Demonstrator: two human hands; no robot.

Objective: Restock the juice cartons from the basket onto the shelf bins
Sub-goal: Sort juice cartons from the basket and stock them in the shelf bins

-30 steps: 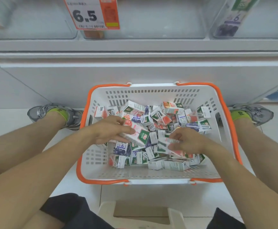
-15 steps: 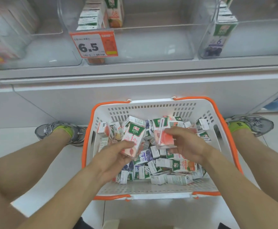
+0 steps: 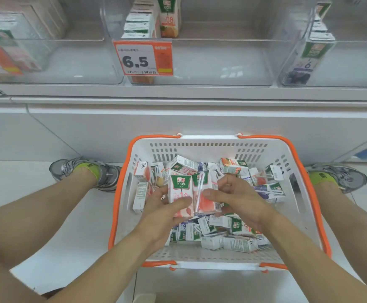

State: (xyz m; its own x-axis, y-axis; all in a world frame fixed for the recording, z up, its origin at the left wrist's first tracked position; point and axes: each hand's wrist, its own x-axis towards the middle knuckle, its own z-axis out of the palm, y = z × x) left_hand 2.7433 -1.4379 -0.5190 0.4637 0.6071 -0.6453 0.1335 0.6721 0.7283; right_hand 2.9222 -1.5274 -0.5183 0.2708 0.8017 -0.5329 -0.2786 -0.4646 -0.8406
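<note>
A white basket (image 3: 211,147) with orange rim stands on the floor between my feet, filled with several small juice cartons. My left hand (image 3: 165,213) grips an upright pink peach carton (image 3: 180,191) above the basket. My right hand (image 3: 237,200) holds a second pink carton (image 3: 206,200) pressed side by side against the first. Above, clear shelf bins (image 3: 200,62) hold a few cartons: pink and orange ones (image 3: 154,18) in the middle bin, purple ones (image 3: 309,55) in the right bin.
A price tag reading 6.5 (image 3: 143,59) hangs on the middle bin's front. A blurred left bin (image 3: 14,40) holds more cartons. My shoes (image 3: 86,171) flank the basket on the white floor. A white shelf base (image 3: 178,123) stands behind the basket.
Both hands lifted a pink carton each out of the pile and brought them together, side by side. The view tilted up, showing more of the shelf bins.
</note>
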